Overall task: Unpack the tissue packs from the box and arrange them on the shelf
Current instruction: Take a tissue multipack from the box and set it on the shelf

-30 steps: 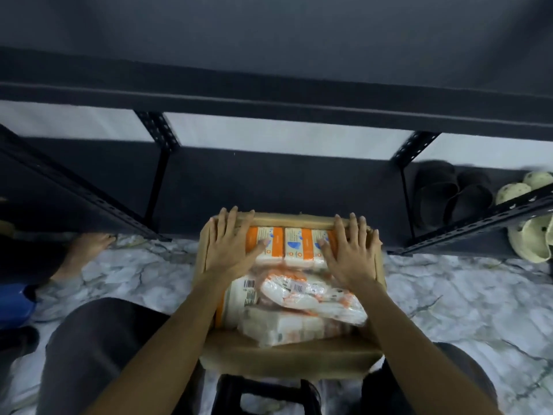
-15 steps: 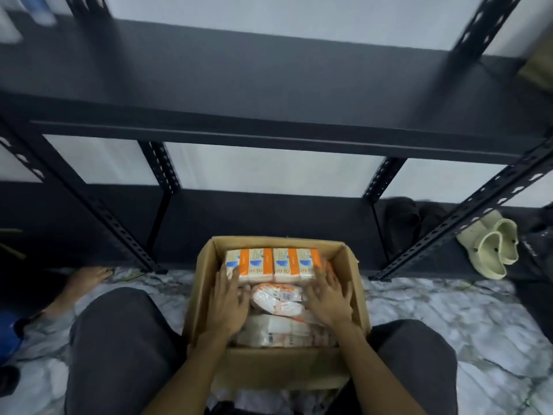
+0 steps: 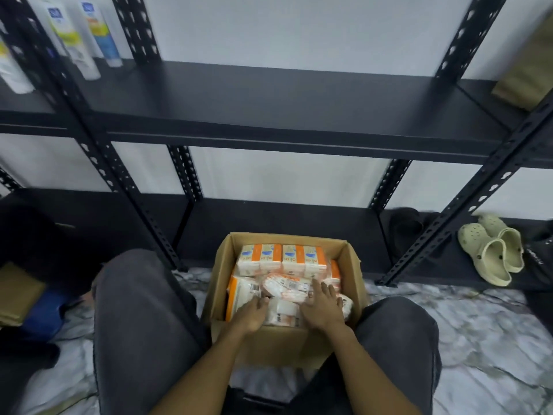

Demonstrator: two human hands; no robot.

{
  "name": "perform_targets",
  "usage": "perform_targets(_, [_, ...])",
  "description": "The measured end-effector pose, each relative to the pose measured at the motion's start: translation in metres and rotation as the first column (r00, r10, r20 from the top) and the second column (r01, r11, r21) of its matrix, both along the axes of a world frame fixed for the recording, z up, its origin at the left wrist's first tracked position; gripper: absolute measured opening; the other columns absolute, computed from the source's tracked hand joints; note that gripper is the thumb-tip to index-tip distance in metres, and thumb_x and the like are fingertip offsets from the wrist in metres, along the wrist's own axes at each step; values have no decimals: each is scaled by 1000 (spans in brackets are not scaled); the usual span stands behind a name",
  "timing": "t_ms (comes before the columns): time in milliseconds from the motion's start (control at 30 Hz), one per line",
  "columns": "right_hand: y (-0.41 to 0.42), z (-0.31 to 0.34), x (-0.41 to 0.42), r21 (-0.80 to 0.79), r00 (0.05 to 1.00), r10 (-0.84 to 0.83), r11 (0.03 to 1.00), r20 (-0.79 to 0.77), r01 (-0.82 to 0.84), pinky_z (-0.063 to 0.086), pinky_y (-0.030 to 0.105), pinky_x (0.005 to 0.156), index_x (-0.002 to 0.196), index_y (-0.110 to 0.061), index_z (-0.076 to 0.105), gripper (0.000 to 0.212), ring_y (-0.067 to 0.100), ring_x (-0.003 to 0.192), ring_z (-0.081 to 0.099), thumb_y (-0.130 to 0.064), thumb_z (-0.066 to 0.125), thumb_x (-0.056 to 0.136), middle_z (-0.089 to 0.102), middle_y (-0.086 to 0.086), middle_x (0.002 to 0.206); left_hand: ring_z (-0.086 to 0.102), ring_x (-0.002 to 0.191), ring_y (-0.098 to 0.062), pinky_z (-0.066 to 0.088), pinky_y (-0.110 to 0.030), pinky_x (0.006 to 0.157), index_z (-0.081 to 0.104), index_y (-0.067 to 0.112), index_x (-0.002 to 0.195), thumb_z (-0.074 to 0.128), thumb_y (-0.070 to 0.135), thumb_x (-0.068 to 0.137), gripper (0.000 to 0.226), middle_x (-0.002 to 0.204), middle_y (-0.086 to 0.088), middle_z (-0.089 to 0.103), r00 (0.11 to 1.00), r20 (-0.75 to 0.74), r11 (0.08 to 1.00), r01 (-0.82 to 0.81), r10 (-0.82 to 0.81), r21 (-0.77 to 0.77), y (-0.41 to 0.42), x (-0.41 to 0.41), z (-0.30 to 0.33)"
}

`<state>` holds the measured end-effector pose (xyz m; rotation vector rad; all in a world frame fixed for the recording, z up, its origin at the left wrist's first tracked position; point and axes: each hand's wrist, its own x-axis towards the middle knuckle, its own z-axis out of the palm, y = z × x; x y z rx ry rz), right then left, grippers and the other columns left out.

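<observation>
The cardboard box (image 3: pixel 285 339) sits open on the floor between the person's knees, just in front of the black shelf (image 3: pixel 269 109). At the box's far wall a row of orange-and-white tissue packs (image 3: pixel 282 259) stands on edge, the row's long axis running left to right. Nearer, a clear-wrapped pack (image 3: pixel 285 287) lies tilted across the others. The left hand (image 3: pixel 251 316) and right hand (image 3: pixel 321 307) rest on the near packs, fingers loosely spread; whether either grip pinches anything is probably hidden. Since half a second ago both hands have drawn back toward the box's near wall, and the view has risen to the shelf
</observation>
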<state>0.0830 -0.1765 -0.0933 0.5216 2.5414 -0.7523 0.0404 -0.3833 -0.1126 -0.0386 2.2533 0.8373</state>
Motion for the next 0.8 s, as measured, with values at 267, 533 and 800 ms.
perform_targets(267, [0, 10, 2, -7, 999, 12, 1000, 51, -11, 6, 53, 123, 161, -22, 2, 77, 28, 155, -3, -39, 45, 99, 1, 4, 169, 43, 142, -29, 36, -37, 113, 33, 22, 156, 32, 67, 100, 72, 158, -5, 42, 992, 41, 987, -127, 123, 96, -4, -8, -3])
perform_targets(533, [-21, -7, -9, 53, 977, -186, 980, -103, 192, 16, 59, 117, 153, -21, 29, 62, 28, 147, 20, -50, 42, 100, 30, 4, 158, 46, 138, -33, 37, -47, 113, 32, 23, 155, 28, 68, 99, 72, 154, -9, 47, 962, 67, 955, -272, 266, 115, 10, -22, -25])
perform_targets(800, [-6, -14, -59, -47, 868, -433, 899, -242, 435, 14, 58, 117, 151, -20, 33, 67, 38, 143, 29, -59, 44, 97, 34, 14, 154, 51, 132, -33, 44, -51, 107, 29, 24, 153, 39, 63, 99, 67, 150, -11, 49, 953, -31, 949, -296, 301, 104, 15, -39, -33])
